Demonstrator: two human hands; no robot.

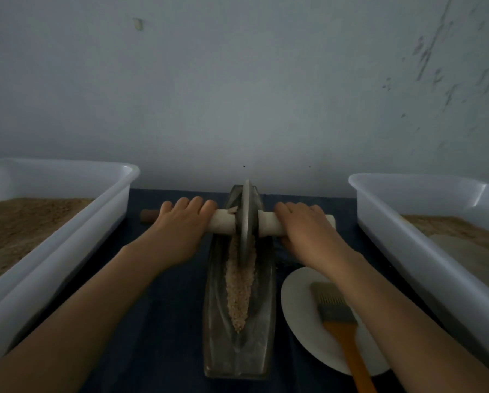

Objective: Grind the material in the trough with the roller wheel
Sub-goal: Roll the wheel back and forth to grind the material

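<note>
The grinding stroke looks under way: the left hand (pixel 181 222) and right hand (pixel 305 225) each curl round the axle handle (pixel 222 222) on either side of the roller wheel (pixel 246 219), which stands upright in the far half of the trough (pixel 237 355). The coarse material (pixel 237 293) lies along the trough's channel, mostly nearer than the wheel, so the next move probably calls for drawing the wheel back through it with even downward pressure from both hands

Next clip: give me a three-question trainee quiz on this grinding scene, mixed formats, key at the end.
1. True or false: both hands grip the roller wheel's axle.
2. What lies on the white plate? A) spoon B) brush C) cloth
3. Which end of the trough is the wheel at, near or far?

Key: 1 true: left hand, right hand. 2 B, the brush. 3 far.
</note>
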